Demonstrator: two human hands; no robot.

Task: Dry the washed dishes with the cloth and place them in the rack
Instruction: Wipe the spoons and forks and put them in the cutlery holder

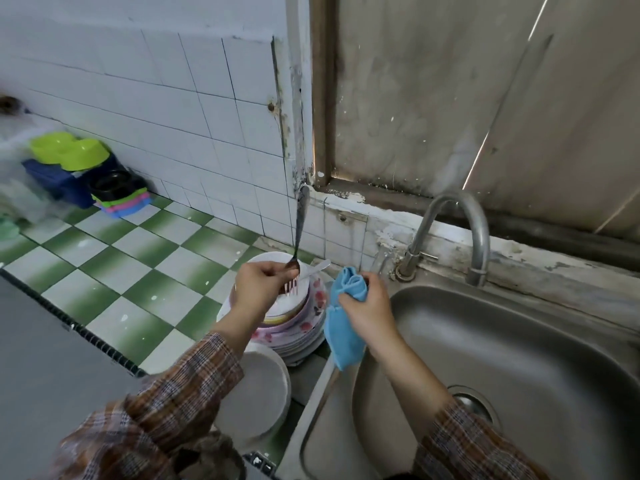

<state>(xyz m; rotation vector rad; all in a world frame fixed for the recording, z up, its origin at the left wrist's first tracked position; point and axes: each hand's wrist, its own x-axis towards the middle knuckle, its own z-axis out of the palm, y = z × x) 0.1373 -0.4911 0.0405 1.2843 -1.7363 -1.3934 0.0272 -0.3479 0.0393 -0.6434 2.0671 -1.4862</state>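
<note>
Green-and-white checked tiles covered the surface (145, 258) beside the steel sink (519, 358). We saw the left hand (259, 285), its fingers clenched round a fork (299, 230), holding it handle-up with the tines down over the stack of plates (304, 337). The right hand (367, 306) gripped the bunched blue cloth (343, 334) above the sink's left rim, just beside the plates.

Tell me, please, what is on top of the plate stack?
Fork tines and a silver handle show over the top plate; the left hand, holding a dark utensil, covers the rest.
</note>
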